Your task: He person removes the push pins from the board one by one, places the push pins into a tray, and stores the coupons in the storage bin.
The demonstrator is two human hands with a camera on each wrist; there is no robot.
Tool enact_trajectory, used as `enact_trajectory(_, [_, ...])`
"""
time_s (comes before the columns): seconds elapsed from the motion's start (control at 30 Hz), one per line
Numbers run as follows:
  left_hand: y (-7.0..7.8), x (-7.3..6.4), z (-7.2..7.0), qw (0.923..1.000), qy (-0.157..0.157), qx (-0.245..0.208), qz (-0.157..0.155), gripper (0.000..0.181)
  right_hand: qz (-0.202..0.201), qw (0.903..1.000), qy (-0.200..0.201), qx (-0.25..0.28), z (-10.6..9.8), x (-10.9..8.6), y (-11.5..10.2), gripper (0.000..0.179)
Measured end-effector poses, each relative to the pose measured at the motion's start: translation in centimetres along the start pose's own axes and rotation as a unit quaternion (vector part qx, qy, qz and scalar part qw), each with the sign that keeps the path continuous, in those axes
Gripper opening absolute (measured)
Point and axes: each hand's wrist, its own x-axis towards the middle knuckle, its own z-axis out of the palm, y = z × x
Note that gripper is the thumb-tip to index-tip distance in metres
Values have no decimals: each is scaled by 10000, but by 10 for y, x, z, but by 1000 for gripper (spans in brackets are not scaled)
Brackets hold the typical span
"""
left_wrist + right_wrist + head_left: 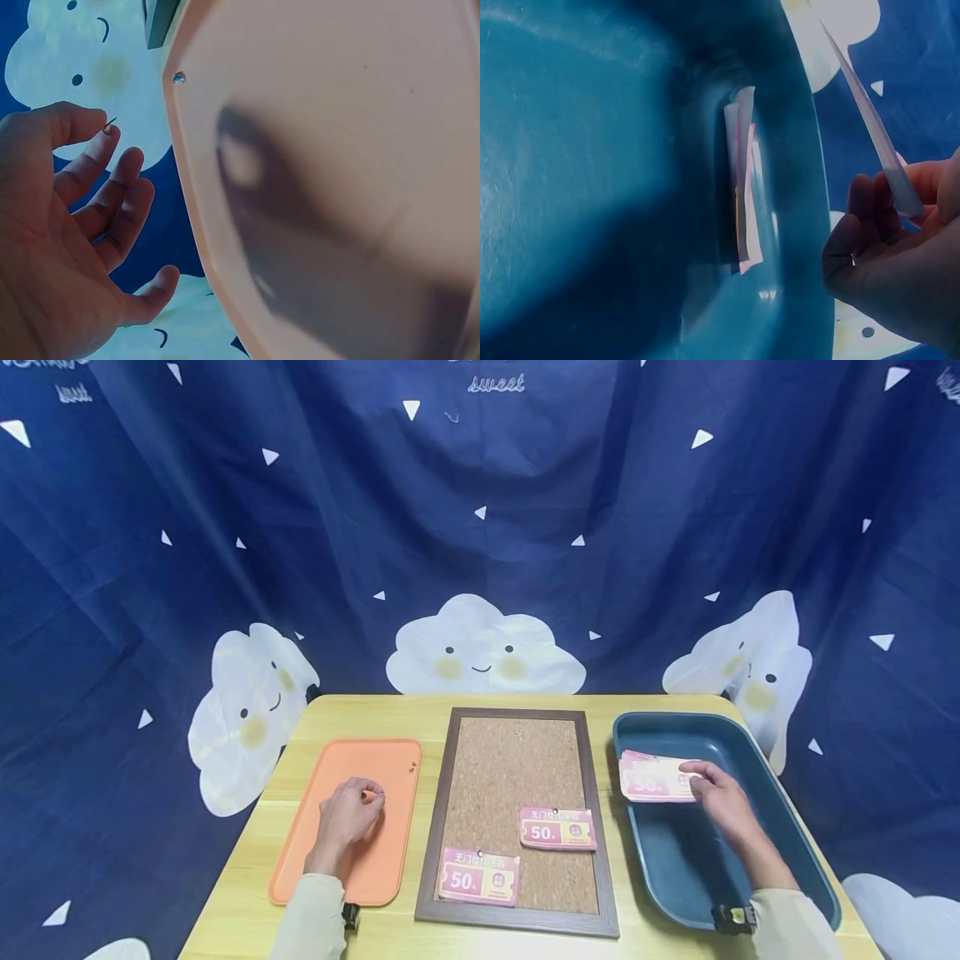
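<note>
My left hand (351, 817) is above the orange tray (303, 860), pinching a small pushpin (111, 122) between thumb and index finger; the pin's thin point sticks out. Its other fingers are loosely spread. At the far right, my right hand (723, 800) pinches a pink-and-white paper coupon (652, 779) printed "50" by its right end, over the left side of the blue bin (660, 900). Between the hands lies a framed corkboard (517, 760). Two coupon bundles, a right one (557, 829) and a lower-left one (478, 878), are pinned on it.
More folded coupons (742, 180) stand against the bin's inner wall. A few small pins (412, 767) sit near the orange tray's upper right corner. Everything rests on a light wooden table (360, 714), with a dark blue cloud-patterned curtain (480, 552) behind it.
</note>
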Motion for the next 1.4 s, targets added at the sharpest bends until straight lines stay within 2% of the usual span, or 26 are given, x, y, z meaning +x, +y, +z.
enact_trajectory(0.27, [-5,4,1,10000,-15,48,47,20,192,9996,154,-104,-6,3,3,40])
enact_trajectory(0.6, [-5,13,2,9999,-97,121,-4,20,46,9984,71,-567,-10,19,14,40])
enact_trajectory(0.87, [-7,18,3,9989,-417,210,34,19,-239,9869,-215,-1580,-7,32,19,35])
enact_trajectory(1.03, [-10,19,5,9981,-518,323,-2,15,-273,9827,-370,-1795,-1,36,23,33])
enact_trajectory(1.2, [-11,20,7,9976,-562,391,64,13,-275,9787,-285,-2012,2,37,28,30])
enact_trajectory(1.4, [-11,22,10,9966,-640,516,-6,10,-273,9755,-221,-2172,2,35,29,32])
